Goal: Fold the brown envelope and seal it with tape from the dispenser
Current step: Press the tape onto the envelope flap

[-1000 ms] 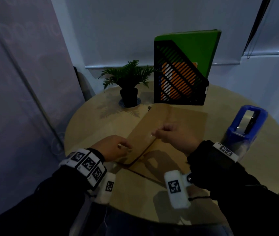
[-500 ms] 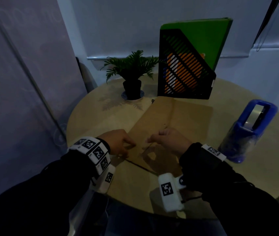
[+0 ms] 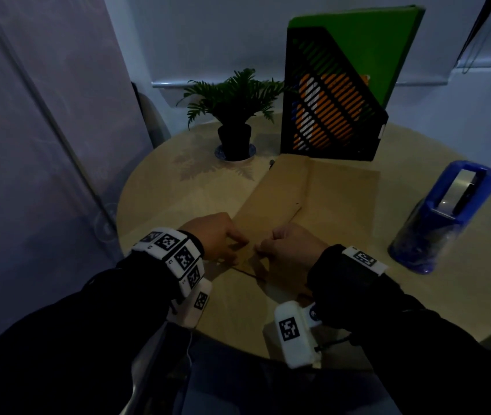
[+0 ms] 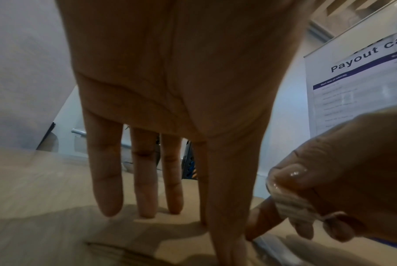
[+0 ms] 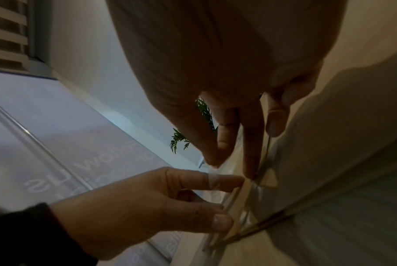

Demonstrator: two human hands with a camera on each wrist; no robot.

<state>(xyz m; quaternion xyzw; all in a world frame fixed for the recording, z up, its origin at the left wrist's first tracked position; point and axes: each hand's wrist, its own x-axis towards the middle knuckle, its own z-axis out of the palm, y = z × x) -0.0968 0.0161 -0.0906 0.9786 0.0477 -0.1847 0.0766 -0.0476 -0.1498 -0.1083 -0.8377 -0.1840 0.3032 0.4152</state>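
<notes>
A: Two hands crowd one spot on the round desk (image 3: 178,187), at the near corner of the brown envelope (image 3: 322,199). The envelope lies flat, its left part folded over, and its far edge sits just in front of the black file holder (image 3: 328,100); the blue tape dispenser (image 3: 445,217) stands to the envelope's right, apart from it.

B: And the grips?

A: The left hand (image 3: 208,235) has its fingers (image 4: 106,180) straight, tips down on the envelope, pinning the fold. The right hand (image 3: 292,244) pinches a strip of clear tape (image 4: 291,205) between thumb and finger.

B: So what could spoil it?

A: Biggest worry: if the left hand lifts too soon, I'd expect the fold to spring open and the envelope to slide. Smaller: the wrist view shows tape draped across the left forefinger (image 5: 193,178), so it may stick to skin, not paper. Smallest: the strip could twist, stick to itself, or land crooked off the seam.
</notes>
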